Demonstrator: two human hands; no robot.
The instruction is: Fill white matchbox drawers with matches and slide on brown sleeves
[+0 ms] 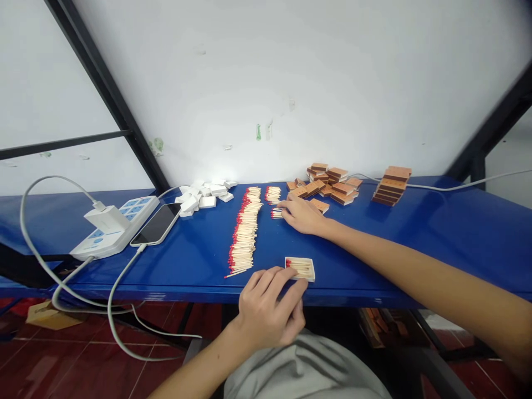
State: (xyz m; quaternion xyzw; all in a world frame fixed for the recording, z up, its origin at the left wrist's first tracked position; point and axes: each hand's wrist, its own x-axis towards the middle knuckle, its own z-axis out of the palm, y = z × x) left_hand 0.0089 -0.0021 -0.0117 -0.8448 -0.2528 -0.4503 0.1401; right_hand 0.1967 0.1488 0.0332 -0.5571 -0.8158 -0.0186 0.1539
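Note:
My left hand (268,307) rests at the blue table's near edge with fingers curled, its fingertips touching an open white matchbox tray (300,268) partly filled with red-tipped matches. My right hand (301,214) reaches forward and lies on the table, fingers pressed on a small bunch of matches (275,213). A long row of matches (245,230) runs along the table to its left, and a smaller group (272,194) lies behind it.
Empty white trays (205,195) are piled at the back left. Brown matchbox sleeves lie in a heap (328,183) and a stack (393,185) at the back right. A phone (157,223), charger and power strip (116,221) with cables sit at left.

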